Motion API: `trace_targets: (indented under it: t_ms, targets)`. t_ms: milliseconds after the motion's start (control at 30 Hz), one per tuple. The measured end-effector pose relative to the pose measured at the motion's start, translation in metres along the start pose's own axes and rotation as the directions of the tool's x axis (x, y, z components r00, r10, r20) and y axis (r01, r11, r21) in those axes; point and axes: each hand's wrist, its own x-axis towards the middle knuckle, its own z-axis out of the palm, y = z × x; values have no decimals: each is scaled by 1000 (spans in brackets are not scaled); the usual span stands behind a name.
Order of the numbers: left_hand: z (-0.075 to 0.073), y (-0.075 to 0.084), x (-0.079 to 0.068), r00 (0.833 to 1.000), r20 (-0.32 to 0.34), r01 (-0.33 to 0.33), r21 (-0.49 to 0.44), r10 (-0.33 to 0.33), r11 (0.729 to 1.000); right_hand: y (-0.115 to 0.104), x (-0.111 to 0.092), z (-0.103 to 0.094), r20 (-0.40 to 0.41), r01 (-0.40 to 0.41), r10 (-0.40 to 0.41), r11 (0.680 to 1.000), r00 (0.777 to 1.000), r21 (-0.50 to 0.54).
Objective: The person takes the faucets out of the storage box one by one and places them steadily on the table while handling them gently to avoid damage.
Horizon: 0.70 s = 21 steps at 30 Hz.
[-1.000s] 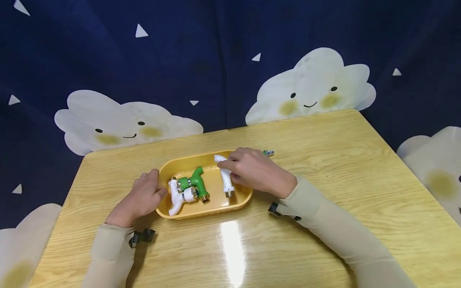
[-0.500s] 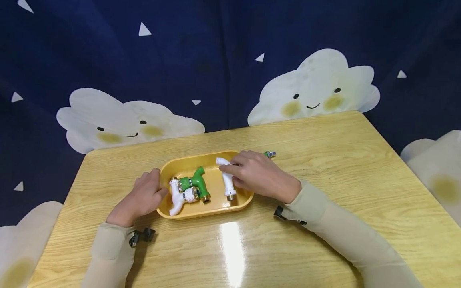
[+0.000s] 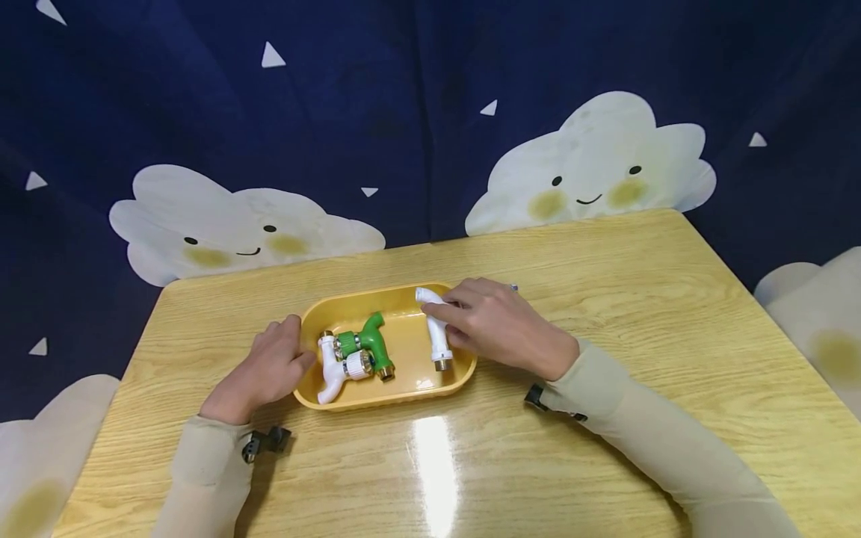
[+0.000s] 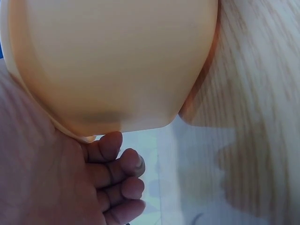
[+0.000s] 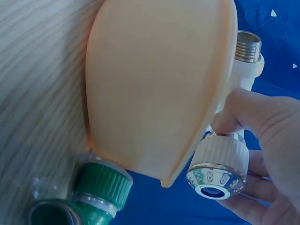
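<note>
White tap [image 3: 439, 340], being held over the right end of the yellow tray [image 3: 412, 345], curving like a bent pipe, all smooth and glossy, looking like plastic. Showing a brassy threaded end in the head view, plus a chunky ribbed knob [image 5: 220, 153] with a shiny patterned ring in the right wrist view. Being pinched by the right hand [image 3: 501, 325], thumb pressing on one side, fingers curling behind. Left end of the tray: being gripped by the left hand [image 3: 272, 362], thumb hooking over the rim, fingers curling loosely outside. Lying inside that smooth, oblong, round-cornered tub: second white tap [image 3: 332, 366] and green tap [image 3: 374, 342], nestling together, both sporting ribbed knobs and metal threads. Sitting near the right end, on the wood-grain worktop [image 3: 525, 478]: another green tap [image 5: 104, 185], mostly hiding from the head view. Hanging behind: dark blue curtain [image 3: 323, 112], smiley white clouds, little triangles.
</note>
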Motion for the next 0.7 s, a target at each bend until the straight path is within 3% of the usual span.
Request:
trace_targets:
  t_ms: [300, 700]
  targets:
    - [-1, -1, 0, 1000, 24, 16, 1, -16, 1000, 7, -2, -5, -13, -24, 24, 1000, 1000, 10]
    - [-2, 1, 0, 999, 41, 26, -14, -26, 1000, 14, -5, -12, 37, -67, 65, 997, 997, 32]
